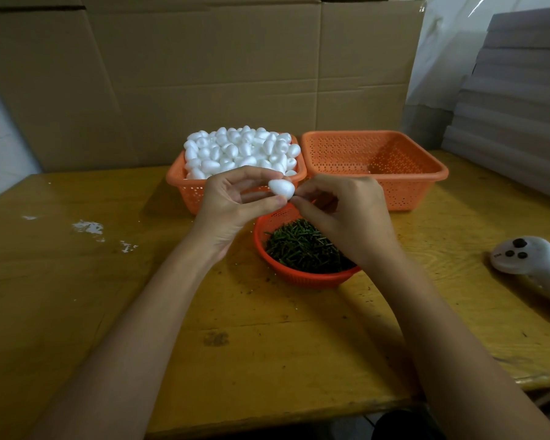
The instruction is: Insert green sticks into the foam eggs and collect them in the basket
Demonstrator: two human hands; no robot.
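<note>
Left hand [232,204] pinches one foam egg [281,191] between thumb and fingers, held in the air above the round basket [302,279] of green sticks [302,246]. Right hand [340,214] has its fingertips drawn narrow against the egg's tip. Cannot tell whether a stick sits between them.

Handling, by judgement: the egg is very light and dents easily, with a slightly grippy skin. Best held round its broad middle with light pressure, tip left free. The sticks look thin and stiff; grip one near the entering end so it doesn't bend.

- Egg supply [238,150] is heaped in an orange basket [188,188] at 12 o'clock from the hands.
- Collecting basket [404,188] at 2 o'clock looks empty.
- Yellow wooden table [267,344], worn, with white crumbs [88,227] at 9 o'clock.
- White controller [527,265] at 3 o'clock.
- Cardboard wall [204,74] stands behind. Dim light.
</note>
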